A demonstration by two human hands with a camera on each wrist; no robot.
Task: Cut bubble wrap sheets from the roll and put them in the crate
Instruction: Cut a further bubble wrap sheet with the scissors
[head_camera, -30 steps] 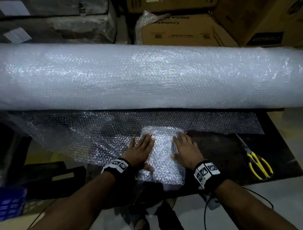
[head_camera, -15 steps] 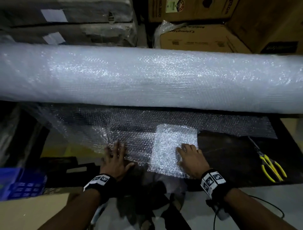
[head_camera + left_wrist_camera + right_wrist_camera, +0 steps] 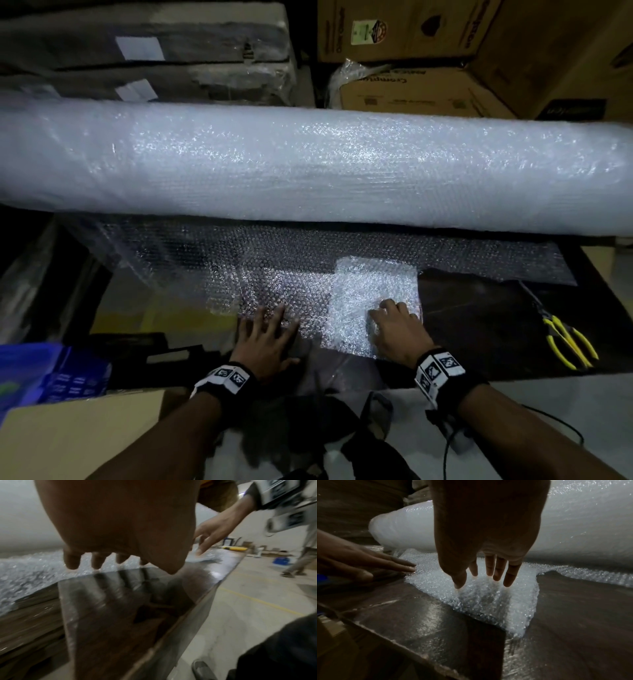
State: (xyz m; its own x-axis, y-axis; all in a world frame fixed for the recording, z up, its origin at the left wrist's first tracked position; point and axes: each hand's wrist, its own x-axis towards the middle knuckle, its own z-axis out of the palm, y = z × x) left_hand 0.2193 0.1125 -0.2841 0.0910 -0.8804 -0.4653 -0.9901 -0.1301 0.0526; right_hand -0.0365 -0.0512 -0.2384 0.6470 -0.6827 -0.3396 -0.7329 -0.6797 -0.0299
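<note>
Head view is filled across its width by the bubble wrap roll (image 3: 308,171), laid on a dark worktop (image 3: 479,325). An unrolled layer (image 3: 239,260) is spread in front of it, with a folded sheet (image 3: 363,294) lying on top. The left hand (image 3: 263,342) is pressed flat, fingers spread, on the unrolled layer; the right hand (image 3: 397,329) rests on the folded sheet, fingers extended. Yellow-handled scissors (image 3: 565,339) are seen well to the right.

big bubble wrap roll (image 3: 308,168) walls off everything ahead of both grips, bare dark counter (image 3: 479,318) open right of right grip (image 3: 399,329), yellow scissors (image 3: 567,339) further right, blue crate (image 3: 51,370) left of left grip (image 3: 265,341)
</note>
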